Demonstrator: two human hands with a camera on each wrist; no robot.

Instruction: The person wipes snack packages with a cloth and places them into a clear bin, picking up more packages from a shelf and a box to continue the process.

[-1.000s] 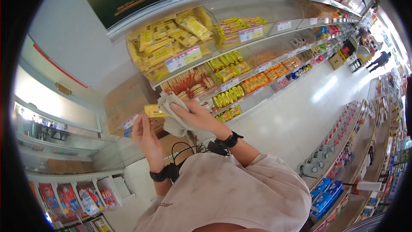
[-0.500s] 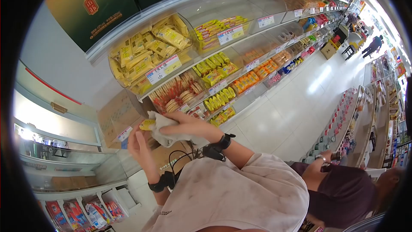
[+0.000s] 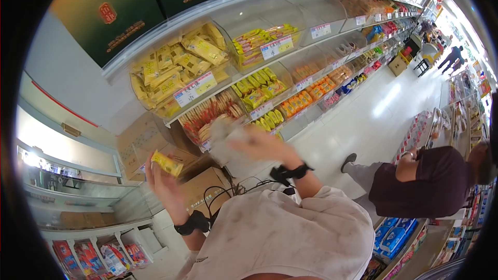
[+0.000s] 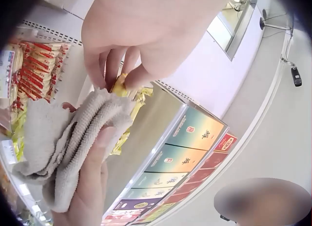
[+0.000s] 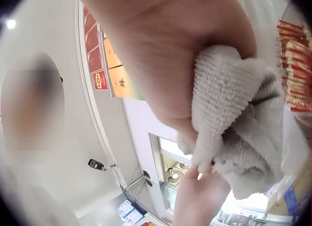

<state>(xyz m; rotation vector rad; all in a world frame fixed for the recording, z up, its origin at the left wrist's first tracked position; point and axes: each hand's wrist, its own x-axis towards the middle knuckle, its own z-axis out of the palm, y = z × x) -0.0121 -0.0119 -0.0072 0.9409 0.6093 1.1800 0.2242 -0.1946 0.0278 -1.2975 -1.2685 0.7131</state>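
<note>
The right hand [image 3: 264,145] and its gray cloth [image 3: 228,137] have just moved off the little yellow packet [image 3: 167,165]. A bit ago they touched it, but in the head view there is now a gap. So now just the left hand [image 3: 167,192] has the packet, and more of it shows.

The two hands are apart. The left hand pinches the packet with its thumb and fingers, near the close end of the shelf [image 3: 171,18]. The right hand grips the bunched-up cloth, in front of the shelf's low part. The right hand is blurry, so I can't tell how each finger lies.

Up high on the shelf, at its close end, a clear bin [image 3: 223,30] has lots of yellow packs [image 3: 205,49] in a messy pile. Below that on the shelf are crackers in red and clear wraps [image 3: 212,111]. Farther along the shelf are small yellow-green packs [image 3: 259,85] and orange packs [image 3: 294,105]. Beside the shelf's close end is a brown box [image 3: 140,137]. I can't tell what is in it.
</note>
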